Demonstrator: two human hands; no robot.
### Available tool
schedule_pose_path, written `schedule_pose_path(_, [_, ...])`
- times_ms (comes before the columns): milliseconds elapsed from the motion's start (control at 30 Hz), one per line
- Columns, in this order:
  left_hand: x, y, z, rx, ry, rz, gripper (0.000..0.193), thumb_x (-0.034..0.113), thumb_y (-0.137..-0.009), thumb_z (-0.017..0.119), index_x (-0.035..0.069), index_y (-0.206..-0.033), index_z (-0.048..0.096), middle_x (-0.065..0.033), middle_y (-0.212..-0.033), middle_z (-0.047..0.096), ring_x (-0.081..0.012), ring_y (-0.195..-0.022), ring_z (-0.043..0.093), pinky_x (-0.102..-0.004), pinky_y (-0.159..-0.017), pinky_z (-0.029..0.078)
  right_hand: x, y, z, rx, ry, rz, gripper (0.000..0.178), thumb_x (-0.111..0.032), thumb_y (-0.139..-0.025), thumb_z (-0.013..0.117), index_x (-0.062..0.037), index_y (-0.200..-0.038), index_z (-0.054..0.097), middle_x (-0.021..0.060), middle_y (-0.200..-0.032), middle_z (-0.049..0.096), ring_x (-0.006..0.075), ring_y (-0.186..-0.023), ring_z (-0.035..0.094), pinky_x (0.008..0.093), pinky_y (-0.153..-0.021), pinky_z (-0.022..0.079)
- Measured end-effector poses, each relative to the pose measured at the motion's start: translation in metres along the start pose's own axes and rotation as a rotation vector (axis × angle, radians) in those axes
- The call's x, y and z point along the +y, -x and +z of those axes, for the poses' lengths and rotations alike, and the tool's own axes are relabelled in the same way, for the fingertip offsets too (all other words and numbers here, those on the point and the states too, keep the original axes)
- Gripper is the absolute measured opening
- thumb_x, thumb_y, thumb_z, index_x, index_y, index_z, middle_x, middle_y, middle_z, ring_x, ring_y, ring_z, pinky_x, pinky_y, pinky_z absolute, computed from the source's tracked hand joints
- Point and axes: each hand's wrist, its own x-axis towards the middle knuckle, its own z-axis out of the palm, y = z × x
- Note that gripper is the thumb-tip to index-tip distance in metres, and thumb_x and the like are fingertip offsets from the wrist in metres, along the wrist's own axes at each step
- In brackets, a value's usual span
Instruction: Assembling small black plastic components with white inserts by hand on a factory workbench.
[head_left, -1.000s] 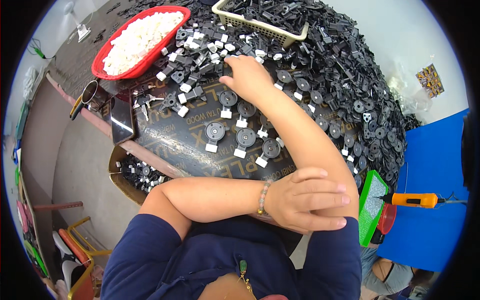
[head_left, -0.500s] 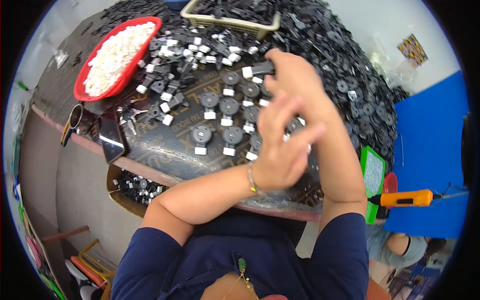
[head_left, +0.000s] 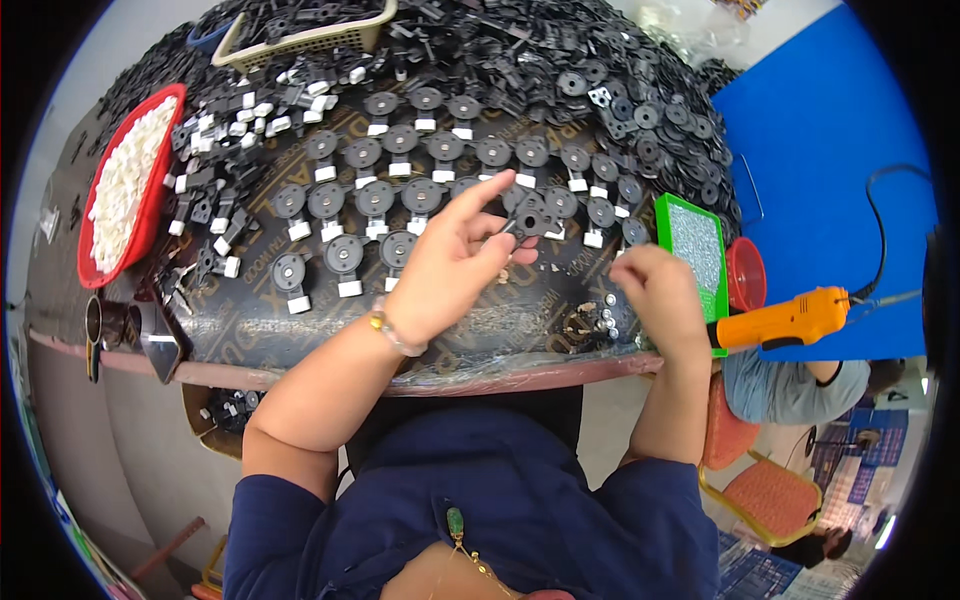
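My left hand [head_left: 450,262] is closed on a black plastic part [head_left: 533,216] with a round hole in it, held above the table with the index finger stretched out. To the right, my right hand [head_left: 664,305] has its fingertips pinched together; whatever they hold, if anything, is too small to make out. Just left of that hand lie small metal pieces [head_left: 606,318], apparently screws. Beyond my hands, rows of round black discs with white-tipped stems [head_left: 375,200] cover the table; my left hand hides some of them.
A green tray [head_left: 721,265] of small silver bits, a red bowl [head_left: 762,268] and an orange electric screwdriver [head_left: 790,320] are at right. A red basket [head_left: 86,235] of white pieces stands left, a beige basket [head_left: 300,46] far left. Loose black parts [head_left: 500,60] heap along the back.
My right hand has come back from the far side, where it was at a white-tipped black part, to the near right. My arms no longer cross, and my left hand now holds a black part.
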Motion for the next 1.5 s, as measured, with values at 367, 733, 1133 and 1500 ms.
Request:
schedule_pose_path(367, [-0.008,-0.003,-0.005,-0.071,0.135,-0.209,0.056,-0.005,-0.094,0.057,0.002,-0.147,0.043,-0.0143,-0.107,0.073,-0.0213,-0.103,0.072,-0.0297,-0.095,0.051,0.032,0.037,0.048,0.133,0.106,0.015,0.009,-0.002,-0.077,0.074,-0.0018,-0.085,0.07,0.0132,-0.086,0.068,0.0336,-0.082,0.067,0.0419,-0.074,0.054])
schedule_pose_path(733, [-0.011,-0.003,0.002,-0.141,0.185,-0.307,0.054,-0.007,-0.092,0.059,0.005,-0.141,0.042,-0.0193,-0.114,0.069,-0.0273,-0.103,0.072,-0.0374,-0.092,0.056,0.039,0.032,0.037,0.058,-0.356,0.157,0.01,0.004,-0.079,0.072,0.0028,-0.089,0.071,0.0084,-0.084,0.071,0.0175,-0.074,0.067,0.0296,-0.067,0.053])
schedule_pose_path(1133, [-0.012,-0.001,0.011,-0.108,0.071,-0.401,0.055,-0.008,-0.093,0.058,0.007,-0.143,0.041,-0.0192,-0.12,0.066,-0.0269,-0.11,0.069,-0.0359,-0.092,0.058,0.011,0.006,0.018,0.098,-0.628,0.107,0.004,0.002,-0.082,0.068,0.002,-0.087,0.068,0.004,-0.094,0.064,0.0099,-0.075,0.057,0.0239,-0.069,0.046])
schedule_pose_path(1500, [-0.021,-0.001,0.009,-0.155,-0.016,-0.334,0.048,-0.006,-0.094,0.059,0.002,-0.139,0.043,-0.0021,-0.089,0.062,-0.0165,-0.099,0.071,-0.0223,-0.076,0.051,-0.038,-0.029,0.038,0.088,-0.562,-0.207,0.011,-0.002,-0.085,0.068,-0.003,-0.096,0.07,0.0058,-0.106,0.06,0.015,-0.092,0.059,0.0264,-0.077,0.048])
